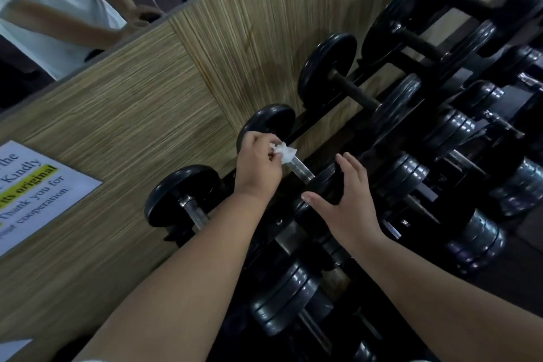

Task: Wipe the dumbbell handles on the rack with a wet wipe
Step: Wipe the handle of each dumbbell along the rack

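We are pinching the limp, wet wipe [285,153] in the curled left hand [258,161] against the stiff, probably slick handle [301,170] lying between our hands, the right hand [349,203] hovering spread and empty by the heavy near plate [324,182], likely bracing it.

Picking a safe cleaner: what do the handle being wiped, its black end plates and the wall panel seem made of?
Handle under the wet wipe: bare metal, probably steel; grey sheen. End plates: smooth semi-gloss black, rubber or painted iron, unclear. Wall panel: matte streaked wood grain, likely laminate.
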`<control>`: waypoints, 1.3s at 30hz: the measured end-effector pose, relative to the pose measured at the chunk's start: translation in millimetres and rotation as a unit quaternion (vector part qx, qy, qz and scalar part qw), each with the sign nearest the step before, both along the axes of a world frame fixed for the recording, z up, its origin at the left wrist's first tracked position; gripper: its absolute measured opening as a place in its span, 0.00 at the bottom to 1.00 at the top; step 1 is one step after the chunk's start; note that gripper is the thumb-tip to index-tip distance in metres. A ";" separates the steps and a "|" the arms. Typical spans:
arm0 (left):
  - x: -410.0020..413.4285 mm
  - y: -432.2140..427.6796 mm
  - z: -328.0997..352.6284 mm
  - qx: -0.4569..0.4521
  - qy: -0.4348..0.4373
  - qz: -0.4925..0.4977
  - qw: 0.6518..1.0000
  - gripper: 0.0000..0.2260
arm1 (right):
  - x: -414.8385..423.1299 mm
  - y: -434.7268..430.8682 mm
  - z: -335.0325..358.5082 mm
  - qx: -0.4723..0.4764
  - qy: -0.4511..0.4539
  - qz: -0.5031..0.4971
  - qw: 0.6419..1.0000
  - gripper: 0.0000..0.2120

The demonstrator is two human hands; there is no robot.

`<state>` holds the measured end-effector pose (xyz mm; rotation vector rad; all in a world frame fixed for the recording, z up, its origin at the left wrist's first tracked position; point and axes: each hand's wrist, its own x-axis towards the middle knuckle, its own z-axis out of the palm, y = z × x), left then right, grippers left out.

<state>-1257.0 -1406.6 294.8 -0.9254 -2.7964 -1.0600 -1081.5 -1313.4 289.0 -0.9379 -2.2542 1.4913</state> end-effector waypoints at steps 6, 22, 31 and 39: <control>0.2 1.5 -8.1 -0.042 0.048 0.009 0.998 0.07 | -0.4 -1.9 -6.8 0.002 0.018 -0.008 1.000 0.45; -11.2 -2.4 -8.4 -0.096 0.079 -0.288 0.949 0.05 | 1.2 1.0 -17.3 0.014 0.048 -0.008 0.999 0.44; -36.5 4.3 0.1 -0.096 0.115 -0.235 0.960 0.04 | -0.7 0.0 -21.2 0.022 0.056 -0.011 0.998 0.43; -22.7 1.6 -4.1 -0.085 0.154 -0.361 0.916 0.05 | -2.3 0.0 -25.8 0.021 0.074 -0.016 0.997 0.43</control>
